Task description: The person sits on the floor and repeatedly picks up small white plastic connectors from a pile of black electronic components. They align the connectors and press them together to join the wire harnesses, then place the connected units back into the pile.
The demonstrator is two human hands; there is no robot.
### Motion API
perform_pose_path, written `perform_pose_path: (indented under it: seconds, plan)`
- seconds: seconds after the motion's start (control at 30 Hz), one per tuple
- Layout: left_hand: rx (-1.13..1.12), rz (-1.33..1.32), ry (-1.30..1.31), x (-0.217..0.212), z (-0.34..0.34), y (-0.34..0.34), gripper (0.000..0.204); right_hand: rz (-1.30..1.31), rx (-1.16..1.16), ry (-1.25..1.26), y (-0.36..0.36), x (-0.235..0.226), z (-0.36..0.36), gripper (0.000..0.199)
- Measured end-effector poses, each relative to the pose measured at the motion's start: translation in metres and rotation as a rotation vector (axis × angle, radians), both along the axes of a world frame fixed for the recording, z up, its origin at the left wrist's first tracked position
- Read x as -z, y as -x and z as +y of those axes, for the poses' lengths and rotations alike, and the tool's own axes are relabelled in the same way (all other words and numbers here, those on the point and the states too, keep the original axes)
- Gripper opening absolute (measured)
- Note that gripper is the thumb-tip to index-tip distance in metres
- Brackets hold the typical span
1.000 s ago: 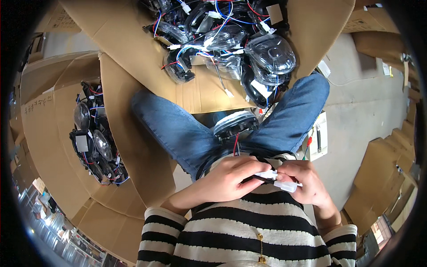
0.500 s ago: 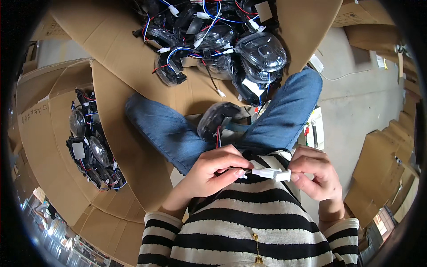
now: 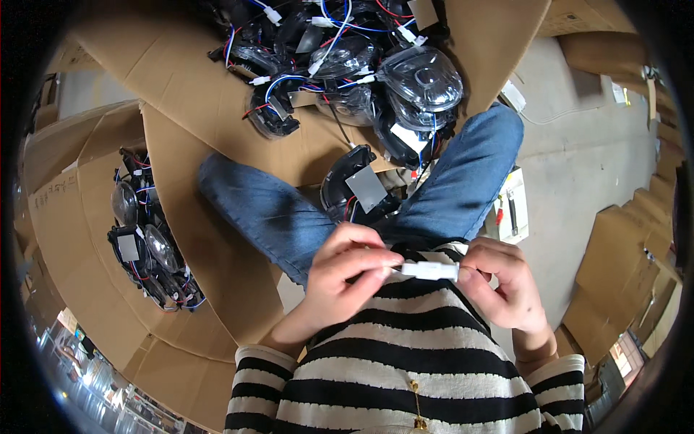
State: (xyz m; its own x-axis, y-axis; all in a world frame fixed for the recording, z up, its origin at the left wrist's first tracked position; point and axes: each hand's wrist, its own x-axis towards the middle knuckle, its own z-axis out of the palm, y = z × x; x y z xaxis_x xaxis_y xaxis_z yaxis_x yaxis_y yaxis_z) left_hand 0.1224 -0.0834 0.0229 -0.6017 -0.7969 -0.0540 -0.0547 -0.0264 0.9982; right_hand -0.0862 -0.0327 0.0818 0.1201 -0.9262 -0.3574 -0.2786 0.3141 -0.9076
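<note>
My left hand (image 3: 345,275) pinches the wire end at the left of a small white plug connector (image 3: 431,271), held level in front of my striped sweater. My right hand (image 3: 502,282) grips the connector's right end between thumb and fingers. Just beyond my hands, a black lamp unit (image 3: 358,189) with a grey plate and red wire rests in my lap between my knees in blue jeans.
A pile of clear-lens lamp units with blue, red and white wires (image 3: 347,65) fills an open cardboard box ahead. Another cardboard box (image 3: 72,239) at my left holds several more lamps (image 3: 144,239). A white card with red tools (image 3: 508,210) lies on the grey floor at right.
My hands have drawn slightly apart, and the white connector now shows clearly between them. The lamp in my lap has turned, showing its grey plate.
</note>
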Motion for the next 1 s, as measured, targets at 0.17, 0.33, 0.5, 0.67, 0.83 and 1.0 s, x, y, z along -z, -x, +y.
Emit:
perform_pose_path:
  seconds: [0.17,0.33,0.5,0.67,0.83,1.0]
  plan:
    - [0.000,-0.012,0.210,0.007,0.009,0.013,0.022,0.141,0.017,0.003,0.002,0.007,0.013,0.001]
    - [-0.038,0.011,0.276,0.006,0.008,0.021,0.027,0.030,0.045,-0.013,0.008,0.021,0.035,0.003]
    - [-0.111,0.042,0.227,0.001,0.008,0.007,0.024,0.001,0.072,0.034,0.017,0.018,0.032,0.014]
    - [-0.389,-0.174,0.188,-0.056,-0.009,-0.087,0.016,0.034,0.144,0.031,0.026,0.014,0.031,0.014]
    - [-1.356,-0.729,0.746,-0.150,-0.007,-0.239,0.026,0.038,0.097,0.016,0.019,0.020,0.025,0.010]
    - [-0.785,-1.610,1.129,-0.139,-0.042,-0.272,0.030,0.030,0.035,-0.013,0.014,0.024,0.020,0.005]
